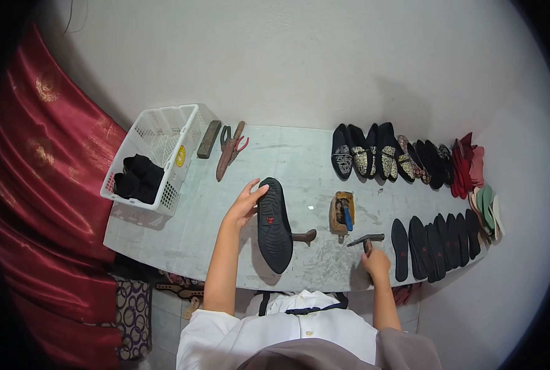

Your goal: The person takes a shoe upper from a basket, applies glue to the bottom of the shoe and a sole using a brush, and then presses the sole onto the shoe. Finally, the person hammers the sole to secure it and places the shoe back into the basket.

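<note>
A black shoe (273, 240) is held up over the table by my left hand (246, 205), its ridged sole with a small red mark facing me. The fingers grip it near the upper end. My right hand (376, 263) is closed round the handle of a hammer (366, 240), whose dark metal head points left and right above the table's front edge. Partly hidden behind the shoe, a brown metal shoe anvil (306, 236) shows its end. Between the shoe and the hammer stands a worn, stained box (334, 222) with a blue-handled tool (348, 217) in it.
On the left, a white plastic basket (185, 132) holds black shoes (140, 177). Beside it lie a block (209, 139), pliers (241, 145) and a brown-sheathed tool (227, 157). At right are patterned shoes (362, 154), black soles (436, 250), red fabric pieces (463, 166) and green pieces (487, 202).
</note>
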The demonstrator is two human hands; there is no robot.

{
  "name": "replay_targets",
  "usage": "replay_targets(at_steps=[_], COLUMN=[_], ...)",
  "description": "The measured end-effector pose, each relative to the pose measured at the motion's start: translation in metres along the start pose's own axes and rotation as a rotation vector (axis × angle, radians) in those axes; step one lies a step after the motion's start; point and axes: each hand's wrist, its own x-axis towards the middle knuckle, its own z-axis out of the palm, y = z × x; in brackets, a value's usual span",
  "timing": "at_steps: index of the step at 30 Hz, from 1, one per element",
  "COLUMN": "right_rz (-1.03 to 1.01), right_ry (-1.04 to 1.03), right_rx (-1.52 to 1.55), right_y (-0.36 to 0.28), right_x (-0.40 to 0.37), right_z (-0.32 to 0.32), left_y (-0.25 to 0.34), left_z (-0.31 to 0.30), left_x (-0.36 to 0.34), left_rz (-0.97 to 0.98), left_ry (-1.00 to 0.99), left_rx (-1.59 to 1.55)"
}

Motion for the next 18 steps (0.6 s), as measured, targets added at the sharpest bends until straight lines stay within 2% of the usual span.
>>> replay_targets(at_steps=[1,3,4,5,7,9,11,13,18], right_rz=[-0.051,-0.308,-0.374,-0.391,-0.424,-0.363,-0.316,-0.263,-0.301], right_ry=[-0.129,-0.335,-0.498,-0.7,-0.897,-1.004,-1.102,-1.259,-1.196], right_rx=[0.059,0.366,0.554,0.727,0.788,0.743,0.967,1.212,1.196], right_y=[-0.014,-0.053,-0.065,-0.089,-0.122,-0.149,-0.161,-0.171,-0.179], right_x=[-0.004,-0.018,-0.016,-0.024,-0.035,-0.033,-0.027,-0.027,-0.035], right_z=[-0.009,-0.023,-0.007,-0.012,-0.009,0.011,0.04,0.036,0.023], left_y=[0.001,0.0,0.0,0.0,0.0,-0.001,-0.005,-0.008,-0.012], left_z=[0.0,-0.001,-0.001,-0.003,-0.008,-0.007,-0.004,0.0,0.001], left_x=[0.005,0.016,0.021,0.025,0.029,0.03,0.029,0.03,0.035], left_rz=[-0.001,-0.024,-0.035,-0.041,-0.058,-0.072,-0.074,-0.053,-0.051], left_ry=[-0.005,-0.016,-0.025,-0.075,-0.178,-0.173,-0.135,-0.063,0.004], left_rx=[-0.011,-0.047,-0.064,-0.105,-0.184,-0.224,-0.254,-0.265,-0.265])
